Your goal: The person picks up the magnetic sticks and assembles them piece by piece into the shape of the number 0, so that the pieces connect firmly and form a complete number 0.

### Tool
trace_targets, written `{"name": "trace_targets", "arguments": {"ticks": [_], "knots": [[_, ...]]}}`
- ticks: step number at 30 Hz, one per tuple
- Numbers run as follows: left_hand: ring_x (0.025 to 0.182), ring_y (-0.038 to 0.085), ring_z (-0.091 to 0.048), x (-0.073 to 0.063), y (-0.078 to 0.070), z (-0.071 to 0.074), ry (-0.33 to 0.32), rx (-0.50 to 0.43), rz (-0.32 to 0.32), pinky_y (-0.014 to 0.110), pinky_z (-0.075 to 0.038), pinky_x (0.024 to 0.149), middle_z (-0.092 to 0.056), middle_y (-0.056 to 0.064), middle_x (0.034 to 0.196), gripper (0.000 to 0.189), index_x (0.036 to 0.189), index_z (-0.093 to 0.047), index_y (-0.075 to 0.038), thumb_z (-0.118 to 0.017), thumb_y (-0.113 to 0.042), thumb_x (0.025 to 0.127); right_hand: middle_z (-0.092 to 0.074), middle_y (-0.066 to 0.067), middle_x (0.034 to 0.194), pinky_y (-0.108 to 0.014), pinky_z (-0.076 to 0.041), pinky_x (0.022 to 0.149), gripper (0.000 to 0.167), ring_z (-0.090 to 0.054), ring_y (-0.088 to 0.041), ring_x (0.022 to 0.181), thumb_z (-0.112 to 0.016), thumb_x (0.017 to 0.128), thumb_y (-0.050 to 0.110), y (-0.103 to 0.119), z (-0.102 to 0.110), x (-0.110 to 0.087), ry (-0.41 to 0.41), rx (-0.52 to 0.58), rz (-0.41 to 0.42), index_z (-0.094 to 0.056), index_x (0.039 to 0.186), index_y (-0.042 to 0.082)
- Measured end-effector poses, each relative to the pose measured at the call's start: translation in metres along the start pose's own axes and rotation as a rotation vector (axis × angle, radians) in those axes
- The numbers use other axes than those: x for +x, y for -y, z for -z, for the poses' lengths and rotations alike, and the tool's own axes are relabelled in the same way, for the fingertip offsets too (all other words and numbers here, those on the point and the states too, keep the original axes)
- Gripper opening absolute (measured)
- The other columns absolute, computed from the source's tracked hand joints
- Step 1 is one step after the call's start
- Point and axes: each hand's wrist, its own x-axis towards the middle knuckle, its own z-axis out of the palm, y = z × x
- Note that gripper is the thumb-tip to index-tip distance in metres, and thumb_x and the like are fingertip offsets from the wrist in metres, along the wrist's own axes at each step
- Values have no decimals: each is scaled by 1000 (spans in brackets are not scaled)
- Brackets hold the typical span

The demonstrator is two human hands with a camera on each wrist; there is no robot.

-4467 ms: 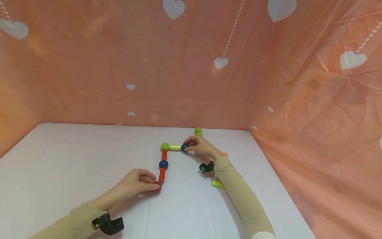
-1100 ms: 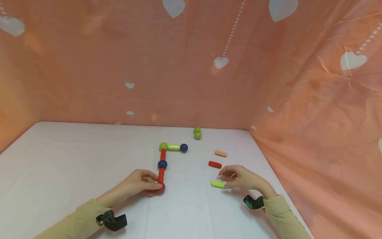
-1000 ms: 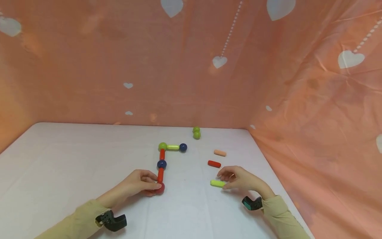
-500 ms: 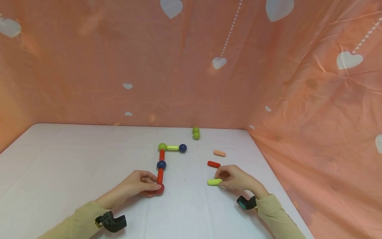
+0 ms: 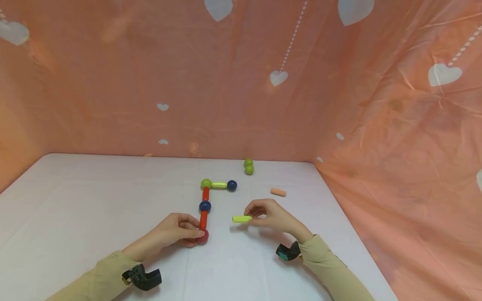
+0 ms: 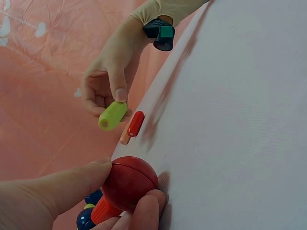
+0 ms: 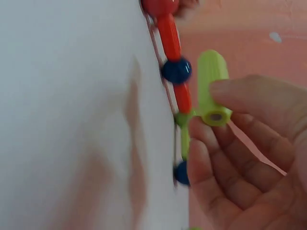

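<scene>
My left hand (image 5: 169, 234) pinches a red ball (image 6: 129, 183) between thumb and fingers, at the near end of a chain of magnetic rods and balls. From that ball the chain runs away through a red rod (image 5: 203, 220), a blue ball (image 5: 205, 206) and another red rod (image 5: 205, 193) to a green ball (image 5: 206, 184). There it turns right along a yellow-green rod (image 5: 219, 184) to a second blue ball (image 5: 232, 185). Right of the chain, my right hand (image 5: 273, 215) pinches a loose yellow-green magnetic rod (image 7: 211, 86) above the table, its hollow-looking end showing.
Two green balls (image 5: 249, 169) sit together near the table's far edge. An orange rod (image 5: 278, 192) lies at the right; a loose red rod (image 6: 136, 124), hidden by the right hand in the head view, lies near it. Orange cloth (image 5: 241, 83) hangs behind the white table (image 5: 113, 188).
Earlier the right hand left the far blue ball, and the red ball came against the red rod. Since then, the right hand has picked up the yellow-green rod and carried it left; the left hand stays put.
</scene>
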Motion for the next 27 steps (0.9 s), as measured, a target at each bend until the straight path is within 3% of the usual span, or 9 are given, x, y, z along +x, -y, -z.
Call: {"name": "trace_targets", "arguments": {"ticks": [12,27], "knots": [[75,21,-66,0,-3,2,-1,8,-9,32,-57,71,-70,11,90,49,114,-59,7,-79,-23,80,-65,5,91,-27,-55,73,17,-60,-10,79,-73,83,5,11,-36,21,150,56,-21,-67,97,13],[76,21,-67,-1,-1,3,49,-28,-48,34,-58,72,-69,12,92,49,115,-57,9,-77,-21,82,-65,6,88,-25,-54,71,18,-59,-8,76,-74,83,7,14,-50,23,141,32,-29,-68,98,14]]}}
